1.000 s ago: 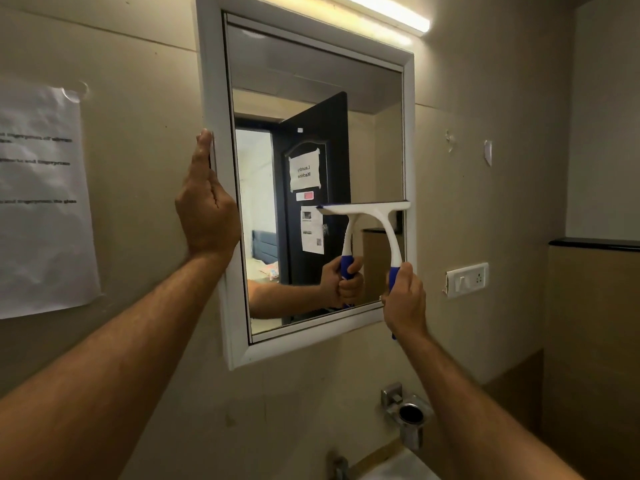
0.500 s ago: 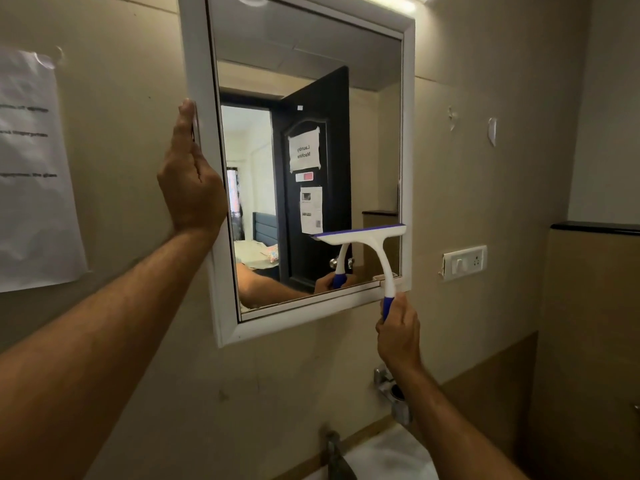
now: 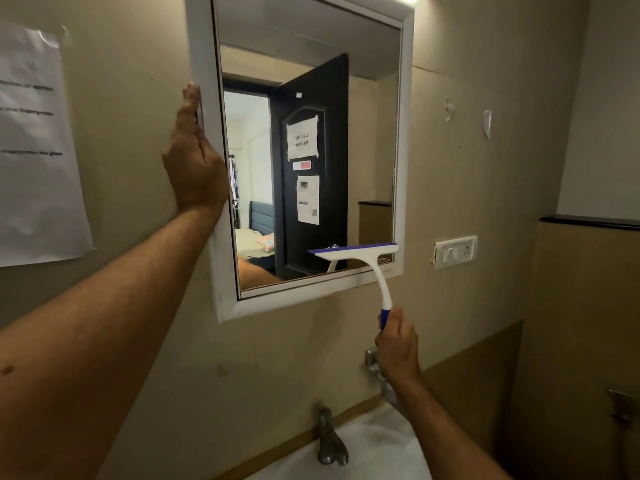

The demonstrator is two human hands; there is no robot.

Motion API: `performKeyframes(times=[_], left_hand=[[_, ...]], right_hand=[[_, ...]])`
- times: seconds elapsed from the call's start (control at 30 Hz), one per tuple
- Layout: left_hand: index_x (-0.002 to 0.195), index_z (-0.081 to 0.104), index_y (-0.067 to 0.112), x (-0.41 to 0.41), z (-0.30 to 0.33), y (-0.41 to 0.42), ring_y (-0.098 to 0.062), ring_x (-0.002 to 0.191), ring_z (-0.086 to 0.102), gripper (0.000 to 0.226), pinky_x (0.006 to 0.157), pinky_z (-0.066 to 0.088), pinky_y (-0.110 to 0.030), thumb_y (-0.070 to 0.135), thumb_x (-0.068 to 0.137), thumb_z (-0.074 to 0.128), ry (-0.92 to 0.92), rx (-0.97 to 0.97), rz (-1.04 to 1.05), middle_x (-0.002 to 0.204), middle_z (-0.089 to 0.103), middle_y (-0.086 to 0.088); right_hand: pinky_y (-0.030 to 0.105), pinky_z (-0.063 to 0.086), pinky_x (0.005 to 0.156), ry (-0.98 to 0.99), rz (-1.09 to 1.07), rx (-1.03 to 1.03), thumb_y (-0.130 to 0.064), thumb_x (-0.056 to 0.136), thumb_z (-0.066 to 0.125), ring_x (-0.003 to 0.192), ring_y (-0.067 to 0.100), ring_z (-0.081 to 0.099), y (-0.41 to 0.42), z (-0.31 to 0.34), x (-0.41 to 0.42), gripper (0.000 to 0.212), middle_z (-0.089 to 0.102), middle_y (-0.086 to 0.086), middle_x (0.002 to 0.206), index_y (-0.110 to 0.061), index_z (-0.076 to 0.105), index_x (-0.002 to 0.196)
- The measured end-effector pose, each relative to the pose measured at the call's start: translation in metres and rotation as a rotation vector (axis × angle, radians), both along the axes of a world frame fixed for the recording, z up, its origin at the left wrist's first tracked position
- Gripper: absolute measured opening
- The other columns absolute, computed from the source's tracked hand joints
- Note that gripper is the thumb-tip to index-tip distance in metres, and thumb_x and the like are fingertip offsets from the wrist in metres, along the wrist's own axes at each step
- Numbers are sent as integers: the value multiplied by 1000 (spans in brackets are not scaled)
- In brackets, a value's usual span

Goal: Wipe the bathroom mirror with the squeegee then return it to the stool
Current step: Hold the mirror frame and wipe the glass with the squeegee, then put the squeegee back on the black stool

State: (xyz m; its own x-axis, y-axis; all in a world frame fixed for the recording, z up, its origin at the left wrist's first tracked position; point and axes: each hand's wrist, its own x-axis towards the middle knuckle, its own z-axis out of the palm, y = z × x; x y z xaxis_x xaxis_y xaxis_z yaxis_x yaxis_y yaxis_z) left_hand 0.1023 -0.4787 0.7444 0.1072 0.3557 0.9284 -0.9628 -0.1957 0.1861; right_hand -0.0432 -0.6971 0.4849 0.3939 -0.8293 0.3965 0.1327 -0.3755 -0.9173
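Observation:
A white-framed mirror (image 3: 202, 46) hangs on the beige wall ahead. My left hand (image 3: 194, 164) grips its left frame edge, fingers pointing up. The squeegee (image 3: 367, 256) is white with a blue blade edge and a blue grip. Its blade lies against the glass at the mirror's lower right corner, just above the bottom frame. My right hand (image 3: 396, 344) is closed around the blue grip below the mirror. No stool is in view.
A white sink (image 3: 374, 445) with a metal tap (image 3: 330, 439) sits below the mirror. A metal holder (image 3: 372, 362) is fixed behind my right hand. A switch plate (image 3: 455, 251) is right of the mirror, a paper notice (image 3: 34, 147) at far left.
The squeegee has slid down the right side of the glass to the bottom edge, and my right hand dropped below the frame. My left hand stayed on the frame.

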Motion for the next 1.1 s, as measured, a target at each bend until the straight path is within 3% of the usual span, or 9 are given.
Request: performKeyframes(times=[0.3, 0.37, 0.47, 0.7, 0.83, 0.9, 0.97, 1.03, 1.1], left_hand=[[141, 47, 6, 7, -1, 0, 1, 128, 42, 41, 107, 30, -6, 8, 102, 34, -2, 13, -12, 142, 51, -7], [141, 46, 6, 7, 0, 0, 1, 128, 42, 41, 107, 31, -6, 8, 102, 33, -2, 13, -20, 143, 51, -6], [141, 46, 7, 10, 0, 1, 6, 127, 40, 41, 107, 31, -6, 9, 102, 33, 1, 11, -11, 143, 51, -6], [142, 46, 9, 2, 1, 3, 5, 123, 43, 41, 102, 30, -1, 12, 103, 34, 41, 35, 16, 142, 52, -4], [144, 44, 12, -8, 3, 18, 8, 109, 50, 42, 92, 28, 8, 11, 103, 34, 111, 130, 41, 139, 54, 0], [147, 39, 15, -13, 4, 29, 10, 86, 57, 44, 85, 31, 9, 10, 103, 33, 163, 213, 47, 126, 60, 10], [149, 34, 17, -19, 1, 39, -4, 83, 61, 46, 88, 44, -4, 10, 104, 32, 206, 289, 70, 118, 66, 0], [150, 31, 19, -24, -7, 46, -27, 103, 63, 48, 95, 51, -29, 8, 103, 31, 215, 342, 71, 128, 61, -16], [152, 26, 20, -29, -21, 53, -28, 124, 54, 52, 105, 47, -38, 6, 101, 31, 212, 398, 46, 144, 48, -12]], right_hand=[[38, 45, 66, 73, 7, -17, -37, 103, 30, 74, 26, 53, 5, -13, -18, 34, 48, 7, 75, -18, 48, 81], [40, 45, 77, 103, 21, -27, -40, 102, 29, 87, 26, 52, 3, -12, -18, 32, 50, 7, 88, -16, 47, 91], [28, 30, 87, 175, 42, -46, -44, 102, 23, 96, 15, 40, -2, -12, -19, 26, 41, 3, 107, -24, 39, 103], [36, 43, 61, -22, 8, 38, -44, 102, 30, 67, 26, 51, 11, -5, -12, 40, 49, 9, 70, -17, 50, 80], [35, 41, 57, -49, 33, 0, -49, 101, 30, 61, 20, 46, 22, 26, -17, 43, 47, 7, 68, -19, 52, 79], [34, 41, 56, -55, 51, -4, -52, 98, 34, 61, 17, 45, 30, 41, -21, 40, 48, 5, 69, -21, 53, 81], [33, 45, 58, -38, 69, -6, -53, 95, 41, 63, 16, 49, 41, 51, -27, 35, 52, 5, 73, -22, 54, 86], [32, 49, 62, -12, 71, -24, -51, 94, 48, 66, 16, 52, 53, 57, -35, 30, 55, 6, 78, -22, 54, 92], [30, 48, 62, -3, 55, -45, -46, 93, 52, 68, 15, 54, 68, 61, -43, 27, 56, 5, 82, -20, 54, 97]])
